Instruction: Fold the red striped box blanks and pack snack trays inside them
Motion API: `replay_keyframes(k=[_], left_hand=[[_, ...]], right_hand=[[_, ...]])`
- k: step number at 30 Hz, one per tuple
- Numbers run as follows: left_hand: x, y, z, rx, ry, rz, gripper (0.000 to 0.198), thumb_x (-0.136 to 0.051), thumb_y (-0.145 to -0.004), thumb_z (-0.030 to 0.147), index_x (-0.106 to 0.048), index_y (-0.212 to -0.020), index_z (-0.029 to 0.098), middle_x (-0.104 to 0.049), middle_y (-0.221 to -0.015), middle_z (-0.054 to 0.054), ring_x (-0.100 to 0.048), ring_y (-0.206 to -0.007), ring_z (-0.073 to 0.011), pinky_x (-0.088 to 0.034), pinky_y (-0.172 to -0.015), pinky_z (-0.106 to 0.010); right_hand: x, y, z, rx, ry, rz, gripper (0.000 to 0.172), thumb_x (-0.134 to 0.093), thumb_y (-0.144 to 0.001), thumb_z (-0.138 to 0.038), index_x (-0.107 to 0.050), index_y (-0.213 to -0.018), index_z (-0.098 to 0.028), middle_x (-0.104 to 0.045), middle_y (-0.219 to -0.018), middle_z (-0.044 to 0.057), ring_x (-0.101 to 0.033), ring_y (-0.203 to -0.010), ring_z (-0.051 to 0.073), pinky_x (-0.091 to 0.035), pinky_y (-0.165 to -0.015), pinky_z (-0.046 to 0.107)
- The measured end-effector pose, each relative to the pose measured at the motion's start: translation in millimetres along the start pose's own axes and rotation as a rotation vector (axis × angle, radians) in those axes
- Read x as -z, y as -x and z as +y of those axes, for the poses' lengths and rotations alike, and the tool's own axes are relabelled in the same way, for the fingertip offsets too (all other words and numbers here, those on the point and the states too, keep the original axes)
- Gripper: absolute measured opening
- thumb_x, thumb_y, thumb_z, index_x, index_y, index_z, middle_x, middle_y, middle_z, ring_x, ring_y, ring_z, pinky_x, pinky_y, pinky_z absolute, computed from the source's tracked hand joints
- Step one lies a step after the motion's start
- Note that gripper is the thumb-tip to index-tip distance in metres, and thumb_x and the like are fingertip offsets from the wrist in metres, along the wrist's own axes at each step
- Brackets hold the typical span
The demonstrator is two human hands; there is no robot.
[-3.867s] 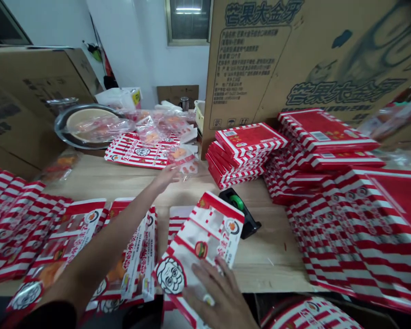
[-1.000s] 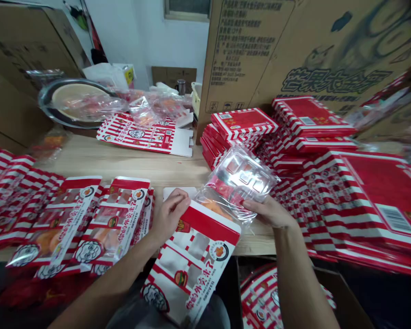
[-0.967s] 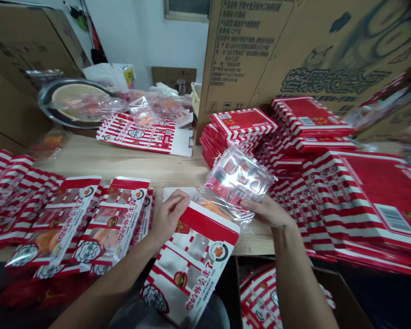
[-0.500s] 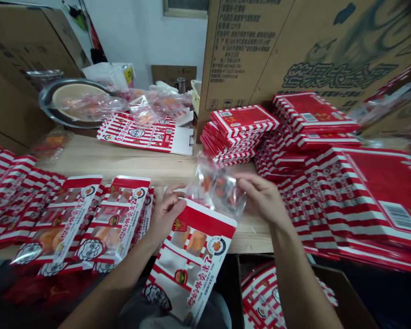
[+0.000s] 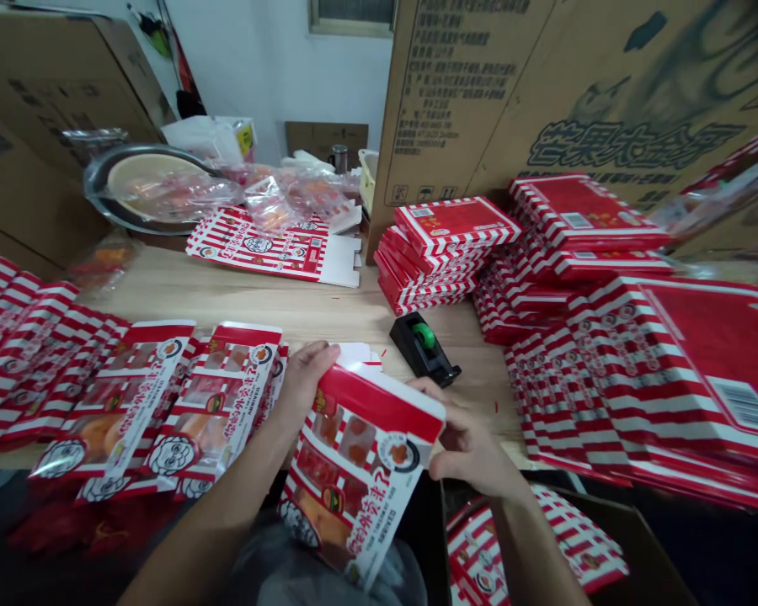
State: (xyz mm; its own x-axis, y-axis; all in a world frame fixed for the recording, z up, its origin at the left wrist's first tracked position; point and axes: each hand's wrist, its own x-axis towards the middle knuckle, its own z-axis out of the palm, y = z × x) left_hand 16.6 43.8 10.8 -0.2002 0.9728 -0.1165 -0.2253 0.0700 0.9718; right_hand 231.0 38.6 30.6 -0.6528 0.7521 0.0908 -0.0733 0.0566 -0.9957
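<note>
A red-and-white printed carton (image 5: 392, 404) with clear windows is held tilted above the table's front edge. Orange and red pieces show through its windows. My left hand (image 5: 306, 374) grips its upper left corner, with the thumb on the front. My right hand (image 5: 471, 442) closes round the upper right edge, some of its fingers hidden behind the carton. White flaps (image 5: 354, 353) stand out at the carton's top. Beyond it, a black tape dispenser (image 5: 423, 347) with a green core rests on the table.
Filled cartons (image 5: 211, 404) lie at the left. Stacked cartons (image 5: 455, 227) and larger piles (image 5: 701, 362) rise at the right. A flat carton (image 5: 258, 248), clear packets (image 5: 316, 198) and a metal basin (image 5: 94, 189) sit at the back. Below the edge, an open box holds more cartons (image 5: 574, 539).
The clear packet from my right hand is out of sight, and the carton's windows now show contents throughout. My right hand has come down to the carton's edge, uncovering the tape dispenser.
</note>
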Motion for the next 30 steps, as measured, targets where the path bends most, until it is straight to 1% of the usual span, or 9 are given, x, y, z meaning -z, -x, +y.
replay_keyframes(k=[3,6,10,12,15,20,24,26,30], left_hand=[[-1.8,-11,5,-0.05,0.026,0.053,0.026,-0.055,-0.077,0.04,-0.051,-0.065,0.017,-0.055,-0.06,0.003,-0.053,-0.055,-0.0106,-0.044,-0.056,-0.022],[-1.9,1,12,-0.284,-0.102,0.115,0.028,-0.048,-0.083,0.044,-0.056,-0.092,0.019,-0.062,-0.102,-0.006,-0.059,-0.093,-0.0182,-0.045,-0.085,-0.032],[-2.2,51,26,-0.581,-0.582,-0.168,0.076,-0.068,-0.067,0.045,-0.034,-0.132,0.026,-0.041,-0.136,-0.009,-0.037,-0.126,-0.0292,-0.024,-0.107,-0.045],[-0.1,68,27,-0.649,-0.729,-0.193,0.082,-0.068,-0.07,0.032,-0.022,-0.138,0.029,-0.04,-0.137,-0.009,-0.037,-0.126,-0.0288,-0.025,-0.107,-0.045],[10.1,67,21,-0.709,-0.689,0.083,0.066,-0.053,-0.08,0.018,-0.02,-0.135,0.032,-0.04,-0.134,-0.008,-0.043,-0.121,-0.0238,-0.036,-0.099,-0.039],[30.7,45,14,-0.563,-0.542,0.334,0.035,-0.051,-0.08,0.019,-0.041,-0.113,0.025,-0.054,-0.108,-0.004,-0.055,-0.098,-0.0174,-0.041,-0.088,-0.028],[31.6,44,10,-0.367,-0.494,0.096,0.012,-0.047,-0.083,0.026,-0.058,-0.086,0.022,-0.062,-0.085,-0.001,-0.058,-0.084,-0.0167,-0.043,-0.078,-0.024],[30.8,45,6,-0.231,-0.463,-0.021,0.027,-0.042,-0.086,0.031,-0.062,-0.073,0.02,-0.064,-0.075,-0.002,-0.059,-0.075,-0.0171,-0.044,-0.072,-0.025],[32.9,45,-9,0.037,-0.367,-0.14,0.043,-0.038,-0.087,0.042,-0.065,-0.065,0.018,-0.065,-0.067,-0.003,-0.058,-0.065,-0.0175,-0.045,-0.069,-0.028]], right_hand=[[-6,-3,2,0.118,-0.098,0.228,0.018,-0.078,-0.061,-0.032,-0.068,-0.073,-0.022,-0.058,-0.085,0.003,-0.057,-0.075,0.016,-0.05,-0.063,0.025],[-15,-13,-6,0.16,-0.114,0.37,0.014,-0.071,-0.07,-0.027,-0.063,-0.061,-0.02,-0.052,-0.073,0.0,-0.049,-0.054,0.009,-0.04,-0.04,0.018],[-42,-30,-35,0.272,0.062,0.618,0.015,-0.061,-0.079,-0.023,-0.059,-0.065,-0.02,-0.051,-0.078,0.0,-0.052,-0.067,0.011,-0.043,-0.053,0.02],[-58,-36,-45,0.343,0.204,0.563,0.012,-0.057,-0.082,-0.019,-0.059,-0.071,-0.021,-0.054,-0.076,0.0,-0.054,-0.072,0.012,-0.045,-0.061,0.022],[-69,-40,-42,0.422,0.415,0.404,0.016,-0.056,-0.082,-0.015,-0.06,-0.095,-0.025,-0.061,-0.085,0.001,-0.058,-0.079,0.015,-0.048,-0.071,0.027],[-51,-33,-3,0.376,0.45,0.808,0.037,-0.06,-0.079,-0.018,-0.052,-0.112,-0.031,-0.054,-0.111,0.006,-0.054,-0.101,0.022,-0.041,-0.091,0.04],[-50,-21,20,0.153,0.314,0.649,0.026,-0.058,-0.08,-0.025,-0.06,-0.106,-0.029,-0.062,-0.104,0.004,-0.057,-0.097,0.021,-0.045,-0.086,0.035],[-55,-15,28,0.099,0.334,0.668,0.015,-0.055,-0.082,-0.026,-0.067,-0.091,-0.026,-0.065,-0.093,0.004,-0.058,-0.093,0.021,-0.046,-0.082,0.033],[-56,-3,41,-0.069,0.282,0.592,0.026,-0.05,-0.084,-0.031,-0.07,-0.07,-0.022,-0.066,-0.073,0.004,-0.06,-0.074,0.02,-0.047,-0.068,0.031]])
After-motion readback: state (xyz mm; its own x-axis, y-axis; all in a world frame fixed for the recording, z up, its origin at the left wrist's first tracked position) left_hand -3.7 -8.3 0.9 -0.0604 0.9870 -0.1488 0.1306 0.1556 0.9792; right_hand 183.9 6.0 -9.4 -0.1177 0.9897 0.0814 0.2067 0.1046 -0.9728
